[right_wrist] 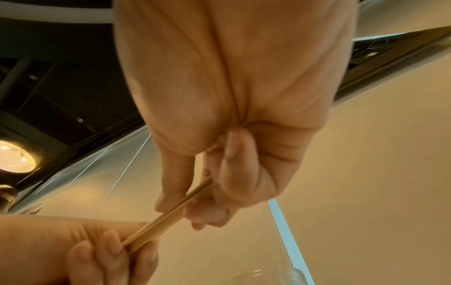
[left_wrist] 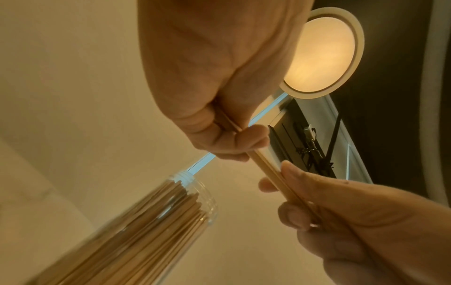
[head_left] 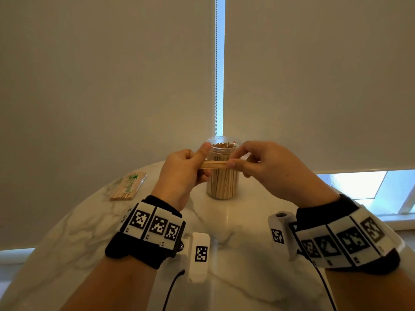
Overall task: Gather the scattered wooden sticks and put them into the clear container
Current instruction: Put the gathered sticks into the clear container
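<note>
On the marble bench (head_left: 247, 254) stands our clear container (head_left: 222, 176), packed with upright sticks. In front of its rim, our left hand (head_left: 182, 173) and right hand (head_left: 269, 167) pinch opposite ends of a level stick bundle (head_left: 213, 164), fingers (left_wrist: 253, 135) clamped.

The clear container (head_left: 222, 173) stands upright on the bench (head_left: 242, 254), toward its far side, with wooden sticks (head_left: 221, 182) standing on end in it. In front of the container and above the bench, the left hand (head_left: 182, 173) and the right hand (head_left: 269, 167) hold a small bundle of sticks (head_left: 213, 164) level between them, one hand at each end. A packet of sticks (head_left: 126, 186) lies flat on the bench to the left of the container, well apart from it.
</note>
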`<state>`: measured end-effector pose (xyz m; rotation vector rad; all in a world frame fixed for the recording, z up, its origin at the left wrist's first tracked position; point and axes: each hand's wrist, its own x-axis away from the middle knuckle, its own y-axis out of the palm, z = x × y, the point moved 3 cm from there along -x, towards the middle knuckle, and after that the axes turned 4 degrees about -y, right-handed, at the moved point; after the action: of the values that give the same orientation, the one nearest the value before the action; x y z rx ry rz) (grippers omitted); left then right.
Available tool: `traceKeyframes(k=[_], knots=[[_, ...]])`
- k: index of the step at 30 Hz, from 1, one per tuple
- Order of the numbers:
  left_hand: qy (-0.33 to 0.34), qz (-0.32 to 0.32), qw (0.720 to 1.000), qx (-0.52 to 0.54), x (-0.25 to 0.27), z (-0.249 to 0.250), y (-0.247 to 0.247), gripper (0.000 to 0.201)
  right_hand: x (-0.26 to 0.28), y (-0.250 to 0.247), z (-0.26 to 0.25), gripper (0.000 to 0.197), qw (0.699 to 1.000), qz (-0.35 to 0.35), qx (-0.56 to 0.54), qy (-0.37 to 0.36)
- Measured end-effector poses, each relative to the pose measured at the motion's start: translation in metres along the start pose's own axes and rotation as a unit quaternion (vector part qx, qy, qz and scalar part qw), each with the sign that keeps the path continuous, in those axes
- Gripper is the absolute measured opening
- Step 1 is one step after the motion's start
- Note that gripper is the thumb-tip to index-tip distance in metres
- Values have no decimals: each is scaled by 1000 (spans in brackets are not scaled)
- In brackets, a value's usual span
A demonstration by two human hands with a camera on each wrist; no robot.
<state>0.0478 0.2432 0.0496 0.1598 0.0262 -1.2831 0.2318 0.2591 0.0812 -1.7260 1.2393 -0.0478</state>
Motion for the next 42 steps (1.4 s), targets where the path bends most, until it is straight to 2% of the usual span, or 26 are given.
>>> traceKeyframes(k=[2,4,7,9,10,12,15,17,21,23,26,29,30,32,35,38,40,42], knots=[[-30,4,999,28,-1,-2,1,36,-1,3,0,18,1000,5,-8,-5],[-58,-22,996,58,2,-3,9,37,-2,8,-3,20,1000,11,-1,-17],[-52,-88,994,42,9,-1,18,32,-1,4,-3,27,999,23,34,-26],[-34,-110,993,38,11,-1,20,27,-1,1,2,34,998,18,55,-11],[-29,-108,993,44,10,-1,20,27,-1,0,4,37,999,15,49,-2],[-25,-90,994,60,6,-2,17,26,-2,-1,7,35,999,9,-31,14],[-25,-70,994,75,0,-2,11,24,-2,-3,8,18,991,-14,-133,23],[-36,-66,993,91,-3,-5,8,24,-2,-4,7,12,994,-27,-108,4],[-77,-84,986,118,-3,-13,11,20,0,-2,8,18,998,-36,-49,3],[-90,-90,983,135,-2,-14,14,25,0,-4,11,19,999,-11,-38,7],[-101,-36,988,107,-2,-16,10,35,-1,-13,17,19,997,63,-30,29],[-79,22,996,25,-5,-22,3,24,1,-28,26,21,987,146,-20,60],[-72,34,997,-6,-7,-24,3,28,1,-32,27,21,983,172,-11,70],[-71,43,995,-54,-17,-31,5,49,-3,-38,29,22,976,200,22,82],[-65,36,989,-126,-42,-38,12,93,-31,-40,28,25,975,177,101,83],[-37,20,979,-200,-64,-34,24,143,-72,-36,27,26,970,104,210,68],[-25,2,976,-218,-79,-34,34,159,-96,-31,22,25,960,36,272,48],[-26,-16,974,-226,-92,-39,42,163,-113,-23,14,26,936,-55,346,24]])
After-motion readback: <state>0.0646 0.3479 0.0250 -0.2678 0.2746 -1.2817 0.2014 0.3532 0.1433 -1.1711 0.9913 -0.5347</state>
